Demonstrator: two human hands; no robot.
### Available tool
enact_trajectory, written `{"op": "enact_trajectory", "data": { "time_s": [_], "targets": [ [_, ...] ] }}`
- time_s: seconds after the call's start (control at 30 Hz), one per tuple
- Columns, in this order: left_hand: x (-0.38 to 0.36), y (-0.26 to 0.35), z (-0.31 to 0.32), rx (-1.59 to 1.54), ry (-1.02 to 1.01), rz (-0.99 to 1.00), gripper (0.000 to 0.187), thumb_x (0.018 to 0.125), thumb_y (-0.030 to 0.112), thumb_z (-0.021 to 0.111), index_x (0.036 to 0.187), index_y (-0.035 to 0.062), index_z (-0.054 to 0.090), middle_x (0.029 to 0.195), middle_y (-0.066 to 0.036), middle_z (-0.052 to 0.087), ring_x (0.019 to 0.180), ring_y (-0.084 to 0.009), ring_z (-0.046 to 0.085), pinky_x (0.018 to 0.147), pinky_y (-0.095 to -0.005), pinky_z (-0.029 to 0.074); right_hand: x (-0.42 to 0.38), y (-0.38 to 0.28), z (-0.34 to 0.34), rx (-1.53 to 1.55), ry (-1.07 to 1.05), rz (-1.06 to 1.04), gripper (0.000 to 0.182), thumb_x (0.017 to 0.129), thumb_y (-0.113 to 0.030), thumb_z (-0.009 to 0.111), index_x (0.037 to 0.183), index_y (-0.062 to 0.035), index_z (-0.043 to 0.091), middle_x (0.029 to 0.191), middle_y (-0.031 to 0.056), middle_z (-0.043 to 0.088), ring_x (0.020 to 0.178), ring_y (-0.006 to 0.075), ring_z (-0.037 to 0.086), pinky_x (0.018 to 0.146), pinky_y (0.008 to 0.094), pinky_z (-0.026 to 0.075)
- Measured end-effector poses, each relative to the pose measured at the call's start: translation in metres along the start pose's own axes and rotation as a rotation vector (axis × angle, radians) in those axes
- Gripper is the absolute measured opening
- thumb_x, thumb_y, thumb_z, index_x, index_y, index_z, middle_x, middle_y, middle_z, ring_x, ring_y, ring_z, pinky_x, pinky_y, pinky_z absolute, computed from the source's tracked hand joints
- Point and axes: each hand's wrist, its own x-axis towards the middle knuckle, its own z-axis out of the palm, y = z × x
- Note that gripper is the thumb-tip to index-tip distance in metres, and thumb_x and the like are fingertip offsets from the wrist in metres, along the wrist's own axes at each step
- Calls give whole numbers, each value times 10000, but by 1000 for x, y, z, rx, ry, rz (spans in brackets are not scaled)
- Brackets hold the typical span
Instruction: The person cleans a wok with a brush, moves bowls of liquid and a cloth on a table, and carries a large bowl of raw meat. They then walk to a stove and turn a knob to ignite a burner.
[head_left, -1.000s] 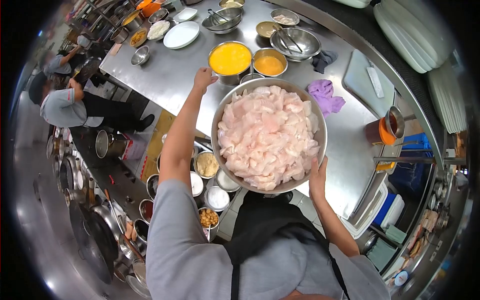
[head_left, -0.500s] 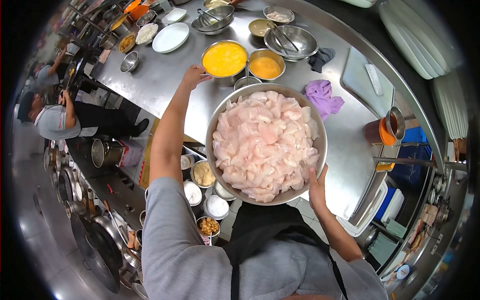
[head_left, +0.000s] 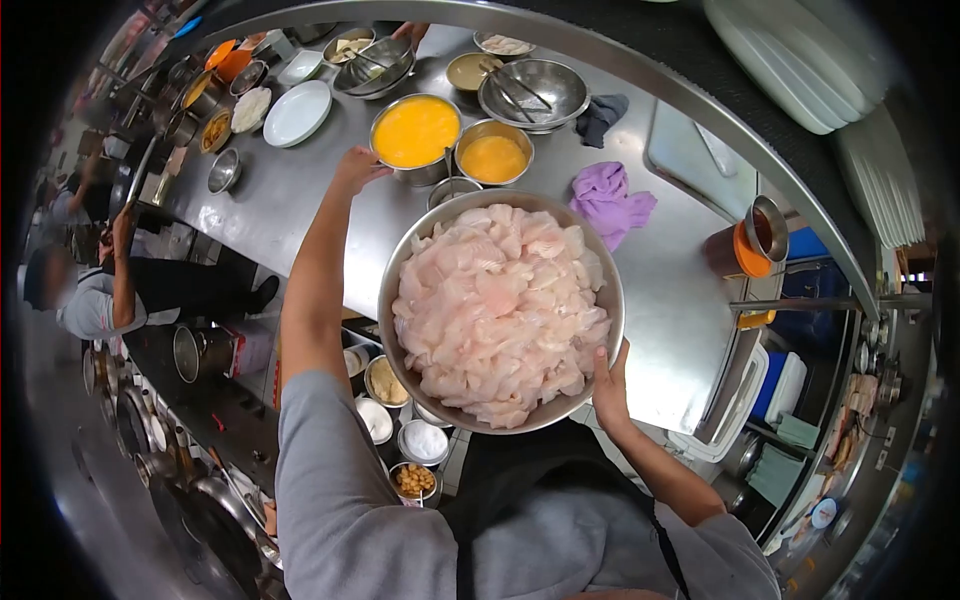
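A large steel bowl (head_left: 383, 310) is heaped with pale pink raw slices (head_left: 500, 310) that look like fish. My right hand (head_left: 611, 390) grips its lower right rim, thumb on the inner side and fingers around the outside. The bowl overlaps the near edge of the steel table; whether it rests there is hidden. My left hand (head_left: 358, 170) reaches forward, fingers stretched out against the lower left side of a pot of yellow liquid (head_left: 416, 130) like beaten egg. Beside that pot stands a smaller bowl of orange-yellow liquid (head_left: 494, 155) and a small metal container (head_left: 452, 188).
A purple cloth (head_left: 610, 203) lies right of the bowl, near a cutting board (head_left: 690, 160) with a knife. A colander (head_left: 540, 92) stands farther back. Seasoning tubs (head_left: 424, 440) sit below left. Another person (head_left: 110, 290) works at the left. A metal rail arches overhead.
The view has shifted, so the table's contents appear lower and farther left. My right hand keeps its grip on the bowl, and my left hand stays at the pot's side.
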Motion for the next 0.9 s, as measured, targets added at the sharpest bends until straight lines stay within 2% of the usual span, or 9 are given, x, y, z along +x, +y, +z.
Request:
{"op": "enact_trajectory", "data": {
  "time_s": [0.07, 0.1, 0.17, 0.23, 0.43, 0.53, 0.67, 0.77, 0.9],
  "targets": [
    [21, -40, -16, 507, -236, 359, 278, 908, 90, 556, 1116, -20, 409, 960, -190, 596, 845, -343, 662, 771, -402, 587, -1, 4, 1, -1, 34, 4, 577, 1007, -392, 388, 1395, -2, 213, 1326, 209, 400, 1218, 264, 403, 1032, 341, 328],
    [13, -23, -9, 354, -160, 254, 288, 907, 136, 564, 1120, -5, 431, 987, -184, 589, 837, -334, 662, 771, -401, 576, 0, 4, -1, 47, -5, -5, 558, 1008, -373, 397, 1385, -6, 209, 1326, 209, 398, 1212, 264, 406, 1030, 345, 331],
    [-17, 43, 26, -414, 224, -399, 317, 906, 229, 579, 1127, 27, 474, 1041, -172, 576, 822, -315, 662, 771, -399, 554, -3, 11, 3, 75, -7, -8, 554, 1008, -361, 404, 1383, -8, 200, 1328, 210, 394, 1213, 265, 405, 1028, 345, 332],
    [-42, 79, 38, -386, 264, -478, 358, 905, 322, 594, 1135, 58, 517, 1095, -160, 563, 807, -296, 663, 771, -397, 531, -6, 9, 6, 114, -20, 4, 552, 1004, -338, 423, 1376, -8, 183, 1340, 217, 379, 1221, 273, 398, 1037, 353, 321],
    [-176, 170, 46, -72, -160, -558, 506, 928, 483, 495, 1174, 41, 503, 1088, -145, 534, 908, -263, 615, 835, -381, 501, -15, 8, 13, 83, -100, 7, 626, 988, -349, 456, 1376, 19, 131, 1348, 251, 345, 1244, 289, 370, 1059, 362, 287],
    [-221, 191, 60, -83, -198, -638, 513, 938, 508, 454, 1204, 72, 502, 1112, -132, 526, 897, -233, 585, 853, -365, 493, -15, 9, 12, 64, -163, -22, 640, 979, -338, 481, 1363, 27, 122, 1348, 256, 337, 1250, 293, 364, 1060, 360, 284],
    [-257, 217, 93, -112, -86, -476, 392, 955, 439, 473, 1143, 100, 530, 1006, -96, 560, 821, -178, 552, 776, -319, 490, -13, 14, 6, -54, -267, -148, 604, 974, -317, 503, 1324, 27, 152, 1326, 248, 346, 1236, 287, 388, 1021, 362, 358],
    [-258, 192, 98, 42, 34, -350, 159, 954, 221, 505, 1018, 75, 506, 779, -8, 542, 752, -113, 477, 645, -275, 417, -14, 28, -5, -52, -355, -105, 574, 980, -305, 488, 1314, 22, 155, 1335, 233, 334, 1212, 291, 427, 945, 365, 463],
    [-254, 176, 91, 361, 29, -216, 129, 927, 167, 532, 980, 57, 492, 794, -19, 527, 763, -124, 475, 701, -275, 424, -22, 4, 1, 153, -435, 82, 555, 983, -289, 478, 1328, -2, 151, 1378, 215, 295, 1208, 304, 450, 861, 379, 540]
  ]
}}
